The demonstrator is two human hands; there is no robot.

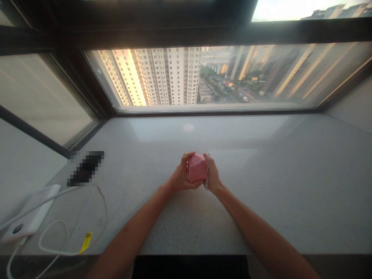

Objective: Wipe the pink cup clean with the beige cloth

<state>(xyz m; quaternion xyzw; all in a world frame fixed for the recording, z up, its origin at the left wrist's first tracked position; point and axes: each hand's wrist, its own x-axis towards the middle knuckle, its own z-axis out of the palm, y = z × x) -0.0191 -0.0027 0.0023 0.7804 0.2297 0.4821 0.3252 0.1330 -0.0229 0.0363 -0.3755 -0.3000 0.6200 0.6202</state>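
Note:
A small pink faceted object [197, 167] is held between both hands above the middle of a pale speckled stone sill [261, 186]. My left hand [180, 176] wraps its left side, with the thumb over the top edge. On the object's right side, my right hand [212, 173] has its fingers curled against it. Something thin and white shows at the right palm; I cannot make out what it is. Both forearms reach in from the near edge.
At the left lie a white power bank [30, 213], a looping white cable [72, 232] with a yellow tag, and a dark blurred-out flat device [86, 167]. A large window [203, 77] runs along the far edge, high above city buildings.

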